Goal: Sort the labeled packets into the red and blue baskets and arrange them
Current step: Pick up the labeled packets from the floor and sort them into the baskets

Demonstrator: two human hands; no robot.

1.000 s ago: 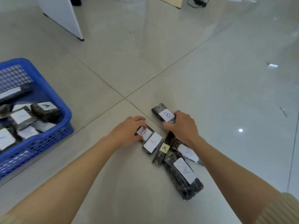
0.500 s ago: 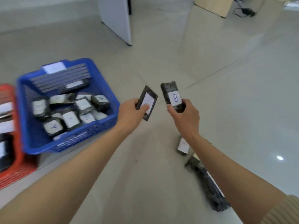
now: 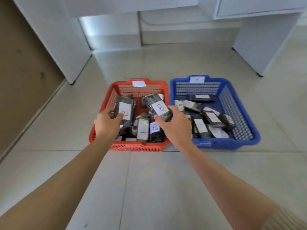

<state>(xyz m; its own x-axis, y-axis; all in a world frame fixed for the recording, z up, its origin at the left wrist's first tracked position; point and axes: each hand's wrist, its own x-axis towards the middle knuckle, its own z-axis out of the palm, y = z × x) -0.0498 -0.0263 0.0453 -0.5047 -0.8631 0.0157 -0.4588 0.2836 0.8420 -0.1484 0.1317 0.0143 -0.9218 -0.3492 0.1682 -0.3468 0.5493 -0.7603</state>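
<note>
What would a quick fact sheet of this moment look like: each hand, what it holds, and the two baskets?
left hand: grips a dark packet, its letter partly hidden by the thumb
right hand: grips a packet labeled B
where: both packets held over the red basket
red basket: several labeled packets inside
blue basket: beside the red one, also holding packets

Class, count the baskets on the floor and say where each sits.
2. The red basket is on the left; the blue basket beside it, on the right. No others show.
</note>
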